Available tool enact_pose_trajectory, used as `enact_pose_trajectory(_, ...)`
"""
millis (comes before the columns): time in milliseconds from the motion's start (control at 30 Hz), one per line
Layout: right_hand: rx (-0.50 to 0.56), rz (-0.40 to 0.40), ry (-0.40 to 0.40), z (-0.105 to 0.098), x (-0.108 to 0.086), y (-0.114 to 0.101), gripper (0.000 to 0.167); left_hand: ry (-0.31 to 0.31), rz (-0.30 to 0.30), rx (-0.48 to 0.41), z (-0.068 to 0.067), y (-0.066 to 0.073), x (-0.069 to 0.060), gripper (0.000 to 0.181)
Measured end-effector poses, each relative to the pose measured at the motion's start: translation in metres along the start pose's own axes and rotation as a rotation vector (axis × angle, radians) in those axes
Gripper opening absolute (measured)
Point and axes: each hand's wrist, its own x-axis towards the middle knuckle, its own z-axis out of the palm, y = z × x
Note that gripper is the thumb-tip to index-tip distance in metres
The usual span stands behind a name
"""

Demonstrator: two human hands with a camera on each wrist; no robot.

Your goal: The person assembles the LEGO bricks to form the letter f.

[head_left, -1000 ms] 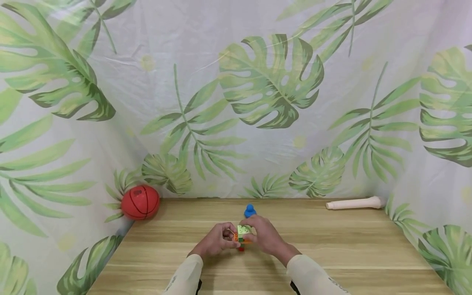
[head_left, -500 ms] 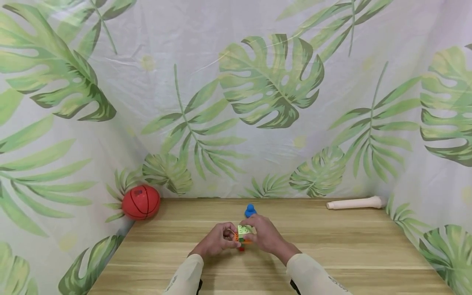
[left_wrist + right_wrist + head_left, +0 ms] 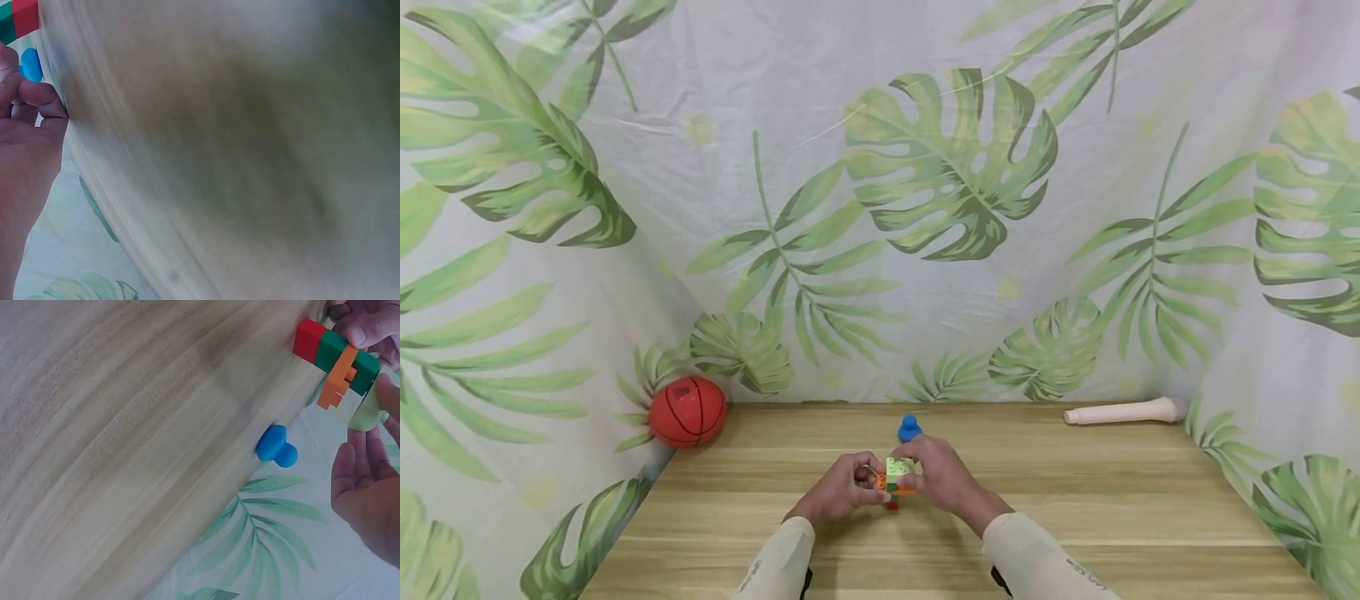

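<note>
A small stack of toy building bricks is held between both hands over the table. It has a red brick (image 3: pixel 307 340) at the bottom end, dark green bricks (image 3: pixel 331 351) above it and an orange piece (image 3: pixel 338 378) across the middle. At the top end is a light green brick (image 3: pixel 897 470). My left hand (image 3: pixel 844 485) pinches the stack from the left, its thumb by the orange piece in the right wrist view. With thumb and fingers my right hand (image 3: pixel 946 479) grips the light green brick. In the left wrist view, the left hand (image 3: pixel 30 134) hides most of the stack.
Just beyond the hands stands a small blue rounded object (image 3: pixel 909 428). A red basketball (image 3: pixel 688 412) sits at the table's back left corner, and a pale tapered stick (image 3: pixel 1120 412) lies at the back right. A leaf-patterned curtain (image 3: pixel 820 208) hangs behind the wooden table (image 3: pixel 1075 517).
The light green brick and the right hand have shifted very slightly to the right, and a little more of the orange piece shows. Both hands keep their hold.
</note>
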Motion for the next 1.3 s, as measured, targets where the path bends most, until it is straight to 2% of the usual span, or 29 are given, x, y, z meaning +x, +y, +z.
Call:
enact_pose_trajectory(333, -0.137, -0.017, -0.021, -0.002, 0.002, -0.007, 0.030, 0.011, 0.004, -0.016, 0.002, 0.002, -0.001, 0.032)
enact_pose_trajectory(867, -0.113, 0.013, -0.038, -0.006, 0.002, -0.010, 0.026, 0.014, 0.029, 0.002, 0.003, 0.002, -0.001, 0.029)
enact_pose_trajectory(1300, -0.101, -0.007, -0.016, -0.002, 0.001, -0.006, 0.028, -0.002, 0.025, -0.002, 0.003, 0.002, -0.001, 0.028)
